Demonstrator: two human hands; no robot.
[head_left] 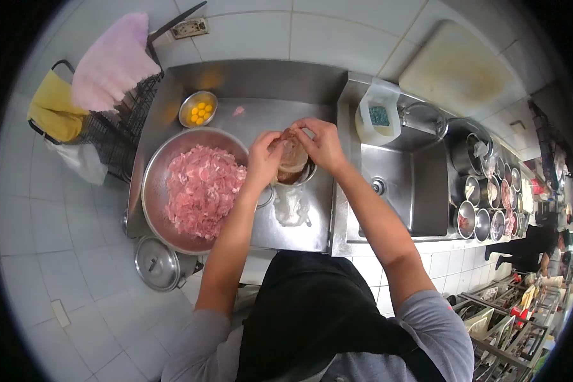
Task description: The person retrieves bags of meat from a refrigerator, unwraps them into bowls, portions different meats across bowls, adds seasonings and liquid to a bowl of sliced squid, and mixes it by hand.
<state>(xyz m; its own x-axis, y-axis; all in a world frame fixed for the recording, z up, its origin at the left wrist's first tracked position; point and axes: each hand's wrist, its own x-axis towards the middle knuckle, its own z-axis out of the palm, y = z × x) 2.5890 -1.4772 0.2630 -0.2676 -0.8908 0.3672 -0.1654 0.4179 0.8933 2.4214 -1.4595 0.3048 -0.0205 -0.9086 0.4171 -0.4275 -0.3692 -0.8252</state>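
Observation:
In the head view, a clear plastic bag point(291, 158) with brown contents hangs between my two hands. My left hand point(265, 156) is closed on its left side near the top. The fingers of my right hand point(323, 144) pinch its upper edge. Below the bag stands a metal pot point(307, 175), partly covered by the bag and my hands. A crumpled clear plastic bag point(291, 210) lies on the steel counter nearer to me. To the left of my left forearm sits a large metal bowl point(151, 191) heaped with sliced raw pink meat point(200, 191).
A small bowl of egg yolks point(199, 109) stands at the back left. Right of the counter are a sink point(401, 191) and a white plastic container point(379, 114). Several metal bowls point(482, 224) line the far right. A lidded pot point(156, 263) stands low at left.

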